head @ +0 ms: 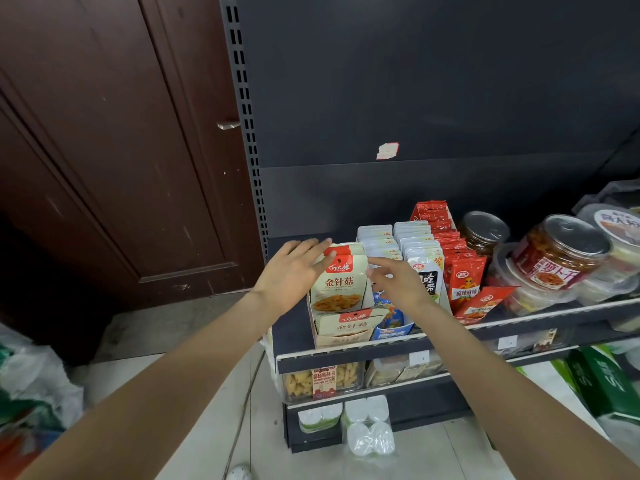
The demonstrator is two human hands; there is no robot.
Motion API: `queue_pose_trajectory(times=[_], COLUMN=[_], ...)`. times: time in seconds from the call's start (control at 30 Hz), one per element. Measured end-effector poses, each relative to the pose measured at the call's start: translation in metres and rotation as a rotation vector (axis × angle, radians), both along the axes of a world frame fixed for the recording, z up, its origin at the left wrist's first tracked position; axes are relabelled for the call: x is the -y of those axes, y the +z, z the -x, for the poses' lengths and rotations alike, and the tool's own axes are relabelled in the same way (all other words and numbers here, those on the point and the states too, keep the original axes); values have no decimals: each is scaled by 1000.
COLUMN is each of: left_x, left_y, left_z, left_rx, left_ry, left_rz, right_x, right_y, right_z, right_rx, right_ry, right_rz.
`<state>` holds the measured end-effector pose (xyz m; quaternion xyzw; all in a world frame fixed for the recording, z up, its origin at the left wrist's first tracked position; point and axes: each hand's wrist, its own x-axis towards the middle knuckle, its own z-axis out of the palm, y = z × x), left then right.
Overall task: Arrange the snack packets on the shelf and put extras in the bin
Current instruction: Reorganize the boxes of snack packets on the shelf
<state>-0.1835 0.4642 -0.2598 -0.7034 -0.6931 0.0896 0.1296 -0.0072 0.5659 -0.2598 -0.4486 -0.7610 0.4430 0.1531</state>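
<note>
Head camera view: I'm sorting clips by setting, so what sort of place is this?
Most likely a small shop. A slotted metal shelf unit holds rows of snack packets in display boxes, price-tag strips line the shelf edges, and sealed jars stand beside them.

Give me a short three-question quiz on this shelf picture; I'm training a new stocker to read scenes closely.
1. True or false: both hands are at the upright mushroom packets.
2. What stands right of the red packets? A) lidded jars B) green boxes C) toilet rolls
3. Fill in: one mushroom packet lies flat at the ____ of the cardboard display box.

Key:
1. True: the left hand rests against their left side, and the right hand reaches their right edge.
2. A, the jars.
3. front
</note>
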Motion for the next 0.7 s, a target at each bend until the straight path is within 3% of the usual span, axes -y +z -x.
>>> queue_pose_trajectory(times=[0.23, 0.7], left_x=[5, 11], left_y=[1, 9], left_z=[0, -8], left_rx=[168, 256], left_ry=[38, 49], left_rz=[28, -30], right_x=[1, 3], right_y=[-2, 0], right_z=[-1, -7], right_rx=[-4, -15], right_ry=[-3, -32], right_rz=[5, 81])
